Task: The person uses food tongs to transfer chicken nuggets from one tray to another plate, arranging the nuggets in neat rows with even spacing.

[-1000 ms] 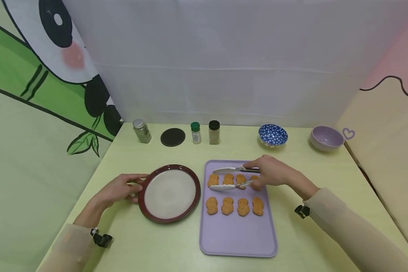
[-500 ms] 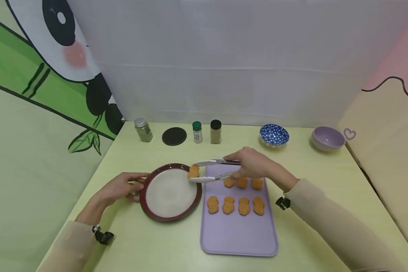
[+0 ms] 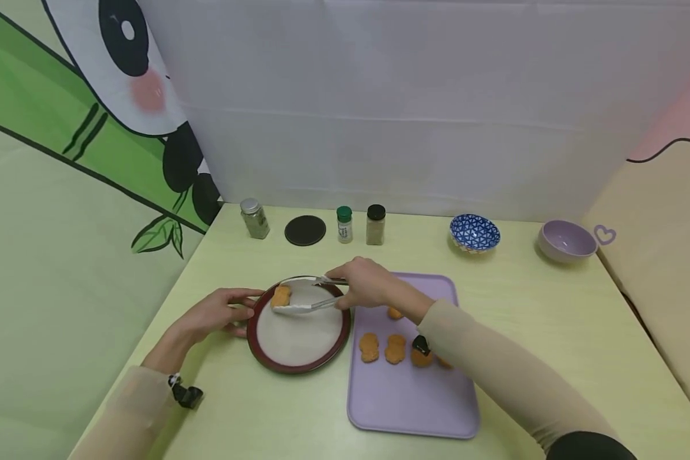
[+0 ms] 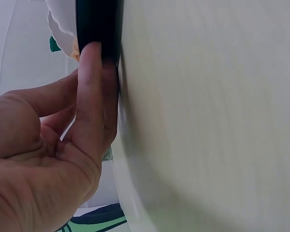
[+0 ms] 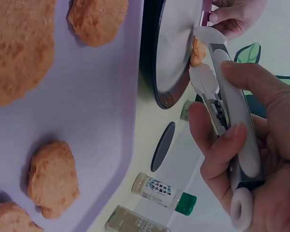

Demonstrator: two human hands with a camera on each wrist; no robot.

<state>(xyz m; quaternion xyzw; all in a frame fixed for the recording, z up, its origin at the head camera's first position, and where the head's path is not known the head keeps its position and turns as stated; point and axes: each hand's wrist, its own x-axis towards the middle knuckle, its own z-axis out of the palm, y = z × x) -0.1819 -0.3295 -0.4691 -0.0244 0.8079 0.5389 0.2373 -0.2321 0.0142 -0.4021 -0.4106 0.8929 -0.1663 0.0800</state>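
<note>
In the head view, a round plate with a brown rim lies on the table. My left hand holds its left rim, thumb and fingertips at the edge. My right hand grips metal tongs with white tips over the plate. Between those tips is a golden chicken nugget, above the plate's upper left part; whether it touches the plate I cannot tell. To the right, a lilac tray bears more chicken nuggets, partly hidden by my right forearm. The right wrist view shows the tongs' handle in my curled fingers.
Along the back stand a silver-lidded jar, a black round coaster, a green-capped bottle and a black-capped jar. A blue patterned bowl and a lilac bowl with a heart-shaped handle are further right.
My right hand has moved left with the tongs, from the tray's top row to over the plate, taking up one nugget. My left hand has stayed at the plate's rim.
</note>
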